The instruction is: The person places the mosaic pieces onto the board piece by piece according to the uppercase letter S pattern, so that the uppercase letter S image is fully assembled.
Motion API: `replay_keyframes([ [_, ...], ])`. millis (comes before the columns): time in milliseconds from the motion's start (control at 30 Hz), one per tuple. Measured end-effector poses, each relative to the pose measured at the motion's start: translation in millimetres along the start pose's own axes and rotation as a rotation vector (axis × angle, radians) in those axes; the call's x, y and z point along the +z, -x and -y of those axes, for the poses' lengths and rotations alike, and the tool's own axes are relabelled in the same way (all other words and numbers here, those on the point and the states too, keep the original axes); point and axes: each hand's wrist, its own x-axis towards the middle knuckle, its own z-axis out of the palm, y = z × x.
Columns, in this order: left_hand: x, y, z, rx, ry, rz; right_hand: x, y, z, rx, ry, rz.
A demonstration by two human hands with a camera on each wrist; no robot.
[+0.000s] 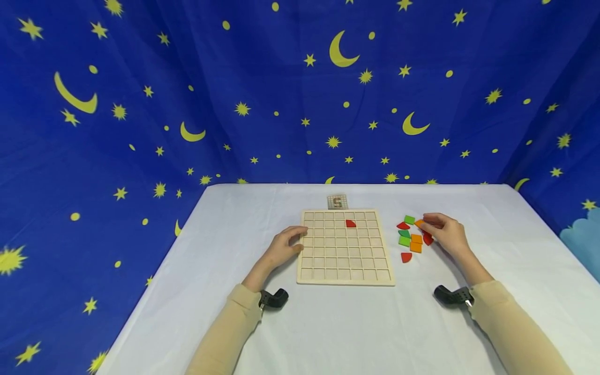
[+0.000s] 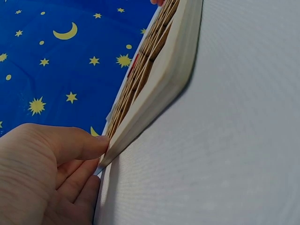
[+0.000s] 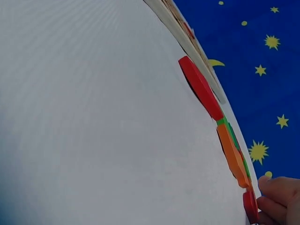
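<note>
A square wooden grid board (image 1: 346, 252) lies on the table, with one red quarter-circle tile (image 1: 351, 224) in a cell of an upper row. My left hand (image 1: 283, 247) rests at the board's left edge, thumb and forefinger apart and both touching the rim. In the left wrist view the thumb (image 2: 86, 145) meets the board's edge (image 2: 154, 93). To the right of the board, my right hand (image 1: 445, 233) is at the loose tiles, its fingertips pinching an orange tile (image 1: 419, 223). Another red tile (image 1: 427, 239) lies partly below this hand. The right wrist view hides the fingertips' contact.
Green tiles (image 1: 410, 220), orange tiles (image 1: 416, 239) and a red tile (image 1: 406, 257) lie loose between board and right hand. Behind the board is a small patterned card (image 1: 337, 201). A white cloth (image 1: 347, 328) covers the table; a blue starry curtain (image 1: 281, 67) hangs behind.
</note>
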Motion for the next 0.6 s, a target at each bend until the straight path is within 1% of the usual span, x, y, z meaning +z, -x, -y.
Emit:
replay_keyframes([
  [100,0.0,-0.4,-1.0,-0.002,0.003,0.001,3.4,0.0,-0.5,-0.011,0.016,-0.023],
  [300,0.7,-0.4,-0.7,-0.007,0.003,0.002,7.8,0.2,1.0,-0.068,0.061,-0.064],
  [600,0.9,-0.5,-0.6,-0.01,0.012,0.001,9.1,0.6,4.7,-0.1,0.118,-0.075],
])
